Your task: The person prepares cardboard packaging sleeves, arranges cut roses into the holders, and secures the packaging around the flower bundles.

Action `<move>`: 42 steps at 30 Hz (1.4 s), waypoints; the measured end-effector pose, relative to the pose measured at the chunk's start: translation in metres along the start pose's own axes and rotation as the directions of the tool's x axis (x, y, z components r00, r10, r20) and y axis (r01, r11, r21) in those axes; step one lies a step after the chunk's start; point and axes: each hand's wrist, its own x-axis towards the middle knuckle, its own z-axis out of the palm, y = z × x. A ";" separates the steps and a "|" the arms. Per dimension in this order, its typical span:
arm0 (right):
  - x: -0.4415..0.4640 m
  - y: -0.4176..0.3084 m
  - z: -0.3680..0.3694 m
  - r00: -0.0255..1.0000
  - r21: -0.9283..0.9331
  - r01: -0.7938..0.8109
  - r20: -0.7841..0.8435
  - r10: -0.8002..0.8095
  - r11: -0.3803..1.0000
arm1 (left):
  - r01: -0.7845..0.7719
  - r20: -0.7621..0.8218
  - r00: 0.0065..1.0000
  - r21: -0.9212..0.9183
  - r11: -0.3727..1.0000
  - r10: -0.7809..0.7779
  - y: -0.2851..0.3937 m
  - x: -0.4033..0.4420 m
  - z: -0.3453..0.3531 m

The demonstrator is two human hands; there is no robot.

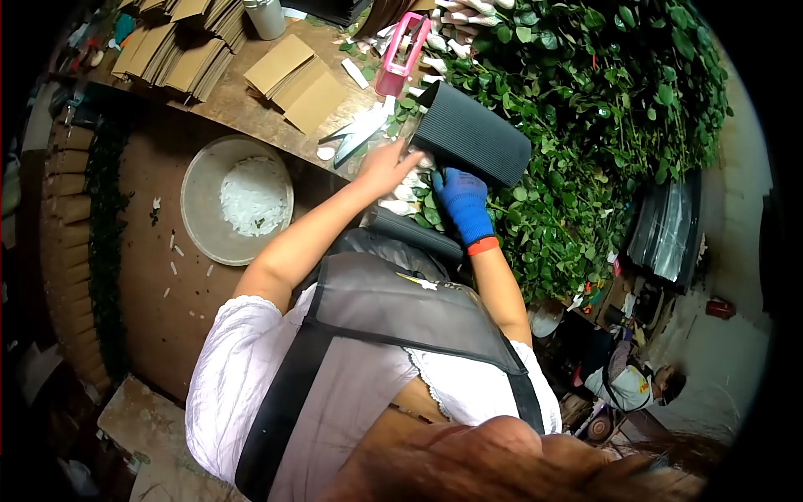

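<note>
My left hand (389,171) is bare and reaches to the lower left corner of a dark ribbed sheet (473,134). Its fingers are bent beside white-wrapped ends (406,192) of leafy stems, and their tips are partly hidden. My right hand (462,197), in a blue glove, grips the sheet's near edge, with some fingers out of sight underneath. The sheet is bent over as a curved sleeve. A second dark ribbed piece (414,233) lies close to my apron. Scissors (355,136) rest on the table left of the sheet.
Leafy green stems (585,125) are heaped on the right. A pink tape dispenser (401,58), cardboard pieces (297,81) and cardboard stacks (180,54) lie on the table (226,109). A round basin (196,201) with white scraps stands lower left. Another person (623,381) is at lower right.
</note>
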 end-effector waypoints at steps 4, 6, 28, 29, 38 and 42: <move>0.003 0.002 0.004 0.997 0.006 -0.039 0.060 0.039 0.999 | -0.148 -0.041 0.987 0.104 0.983 0.153 0.003 -0.004 0.001; 0.006 0.004 0.005 0.996 0.022 -0.046 0.082 0.044 0.999 | -0.109 -0.165 0.983 -0.139 0.984 0.085 0.009 -0.015 -0.001; 0.003 -0.001 0.009 0.998 0.045 -0.024 0.055 0.022 0.999 | 0.211 -0.145 0.926 -0.569 0.795 -0.349 -0.027 -0.002 0.027; 0.003 -0.001 0.010 0.998 0.047 -0.024 0.057 0.021 0.999 | 0.224 -0.180 0.894 -0.614 0.757 -0.410 -0.021 -0.003 0.023; 0.003 -0.001 0.012 1.000 0.046 -0.014 0.007 0.014 0.999 | 0.511 0.187 0.848 -0.537 0.671 -0.496 -0.031 -0.001 -0.010; 0.003 -0.002 0.013 1.000 0.044 -0.016 0.000 0.016 0.999 | 0.278 -0.106 0.934 -0.384 0.881 -0.341 -0.054 0.014 0.024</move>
